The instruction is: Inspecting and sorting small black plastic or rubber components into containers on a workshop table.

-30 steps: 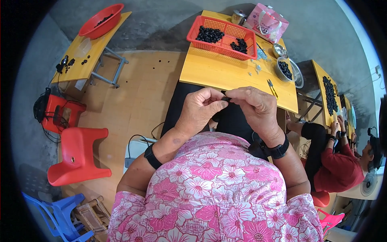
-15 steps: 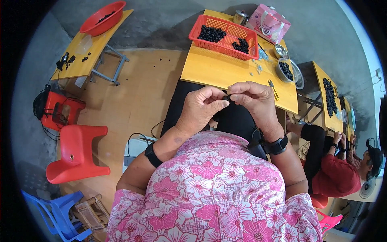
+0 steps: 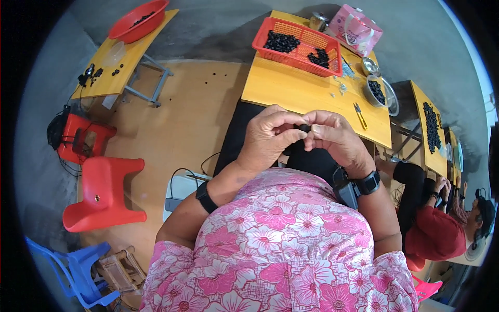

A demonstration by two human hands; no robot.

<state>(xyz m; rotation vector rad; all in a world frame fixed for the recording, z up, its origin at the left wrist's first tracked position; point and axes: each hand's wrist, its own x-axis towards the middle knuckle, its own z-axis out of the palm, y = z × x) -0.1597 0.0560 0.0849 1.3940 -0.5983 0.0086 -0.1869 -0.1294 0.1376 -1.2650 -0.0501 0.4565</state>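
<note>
My left hand (image 3: 270, 138) and my right hand (image 3: 335, 138) meet in front of my chest, above my lap. Between the fingertips of both hands sits a small black part (image 3: 303, 127), pinched from both sides. Both wrists carry black bands. Beyond the hands lies a yellow table (image 3: 296, 93) with a red basket (image 3: 299, 52) holding two heaps of small black pieces. A metal bowl (image 3: 378, 92) of black pieces and yellow-handled snips (image 3: 360, 115) lie at the table's right end.
A pink bag (image 3: 356, 28) stands at the table's far corner. Left are a second yellow table (image 3: 125, 62) with a red bowl (image 3: 138, 21), red stools (image 3: 101, 192) and a blue chair (image 3: 78, 270). A person in red (image 3: 436, 234) works at the right.
My hands have shifted slightly lower and closer together around the black part; the fingers keep working it. Nothing else has moved.
</note>
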